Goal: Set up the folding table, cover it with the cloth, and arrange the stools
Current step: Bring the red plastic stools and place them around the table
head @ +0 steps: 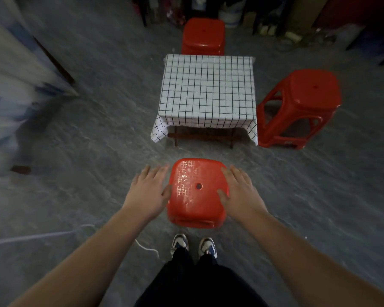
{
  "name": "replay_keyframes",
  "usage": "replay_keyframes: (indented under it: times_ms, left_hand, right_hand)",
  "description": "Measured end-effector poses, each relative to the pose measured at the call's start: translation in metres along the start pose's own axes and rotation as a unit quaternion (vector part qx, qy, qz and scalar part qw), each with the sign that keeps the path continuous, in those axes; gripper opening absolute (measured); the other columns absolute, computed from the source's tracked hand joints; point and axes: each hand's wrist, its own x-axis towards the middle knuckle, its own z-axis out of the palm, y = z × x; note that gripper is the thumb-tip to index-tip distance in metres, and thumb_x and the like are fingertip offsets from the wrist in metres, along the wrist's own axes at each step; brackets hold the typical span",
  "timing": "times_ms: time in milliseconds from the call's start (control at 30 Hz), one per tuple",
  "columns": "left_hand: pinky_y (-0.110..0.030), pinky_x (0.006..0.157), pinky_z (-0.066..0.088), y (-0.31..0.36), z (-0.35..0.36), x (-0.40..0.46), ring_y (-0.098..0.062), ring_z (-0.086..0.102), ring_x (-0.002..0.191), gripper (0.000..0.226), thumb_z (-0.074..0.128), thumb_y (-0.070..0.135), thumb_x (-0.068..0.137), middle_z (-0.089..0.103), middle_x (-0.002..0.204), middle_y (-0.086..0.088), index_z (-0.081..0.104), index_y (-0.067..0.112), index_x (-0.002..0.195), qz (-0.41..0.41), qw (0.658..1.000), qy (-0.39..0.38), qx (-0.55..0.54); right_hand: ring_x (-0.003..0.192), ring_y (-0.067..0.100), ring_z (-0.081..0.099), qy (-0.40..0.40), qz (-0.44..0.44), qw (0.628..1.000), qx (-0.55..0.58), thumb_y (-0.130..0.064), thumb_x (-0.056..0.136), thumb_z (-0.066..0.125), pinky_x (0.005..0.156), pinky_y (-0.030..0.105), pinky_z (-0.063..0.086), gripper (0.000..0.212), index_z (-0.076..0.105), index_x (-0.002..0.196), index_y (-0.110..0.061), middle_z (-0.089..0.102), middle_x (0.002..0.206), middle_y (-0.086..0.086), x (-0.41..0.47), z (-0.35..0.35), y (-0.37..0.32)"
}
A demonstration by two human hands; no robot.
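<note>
Over at nine o'clock the left edge is pure blur, nothing to call there. Moving in, the left hand (148,191) lies flat with fingers straight, spread against the left flank of the near stool (196,191), thumb at the seat edge. That stool sits at six o'clock, just ahead of the person's shoes (193,244), well short of the worktop (208,89). The right hand (239,191) mirrors it on the other flank, fingers straight, thumb resting on the seat. So the two hands stand apart, one per side, pressing or touching rather than wrapped around anything.

The worktop stands unfolded at centre, checked cloth (208,120) draped over it, corners hanging. A second stool (203,36) sits tucked at twelve o'clock, a third (297,109) at three o'clock, just beside the cloth's right edge.

My read: this is the last stool going into place. To do it well, keep pressure even on both sides, slide it straight toward twelve o'clock, square it to the near edge, and stop before the hanging cloth gets caught on the seat.
</note>
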Motion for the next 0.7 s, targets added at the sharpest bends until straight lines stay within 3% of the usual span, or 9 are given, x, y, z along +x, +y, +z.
replay_keyframes:
  times_ms: [133,300,467,700]
  left_hand:
    - [-0.05,0.12,0.022,0.025,-0.047,-0.044,-0.031,0.02,0.149,0.065,0.04,0.046,0.097,0.03,0.16,-0.004,0.022,0.026,0.156,-0.001,0.999,0.033,0.001]
    - [-0.05,0.12,0.023,0.026,-0.079,-0.066,-0.033,0.024,0.148,0.066,0.047,0.045,0.096,0.034,0.159,-0.008,0.026,0.025,0.155,-0.018,0.995,0.083,-0.045]
    - [-0.049,0.12,0.023,-0.004,-0.1,-0.061,-0.03,0.024,0.149,0.079,0.023,0.06,0.083,0.032,0.16,-0.005,0.025,0.028,0.155,-0.019,0.994,0.096,-0.059]
    - [-0.051,0.119,0.023,-0.094,-0.138,-0.036,-0.034,0.021,0.149,0.068,0.04,0.05,0.093,0.028,0.161,-0.01,0.025,0.027,0.155,-0.039,0.989,0.13,-0.061]
  right_hand:
    - [0.152,0.025,0.006,0.019,-0.027,0.999,-0.017,-0.042,0.099,0.045,0.122,0.044,0.017,0.067,0.018,0.157,-0.022,0.014,0.165,0.005,-0.042,-0.041,-0.022]
    - [0.152,0.021,0.001,0.036,-0.064,0.997,-0.012,-0.048,0.1,0.041,0.122,0.041,0.012,0.066,0.016,0.157,-0.027,0.01,0.166,0.001,-0.068,-0.066,-0.047]
    - [0.152,0.019,-0.002,0.046,-0.086,0.995,-0.029,-0.049,0.1,0.04,0.122,0.039,0.009,0.067,0.013,0.158,-0.03,0.007,0.166,-0.001,-0.057,-0.073,-0.084]
    - [0.153,0.018,-0.004,0.065,-0.102,0.991,-0.06,-0.048,0.099,0.041,0.124,0.043,0.011,0.069,0.011,0.158,-0.031,0.005,0.166,-0.001,0.005,-0.066,-0.17]
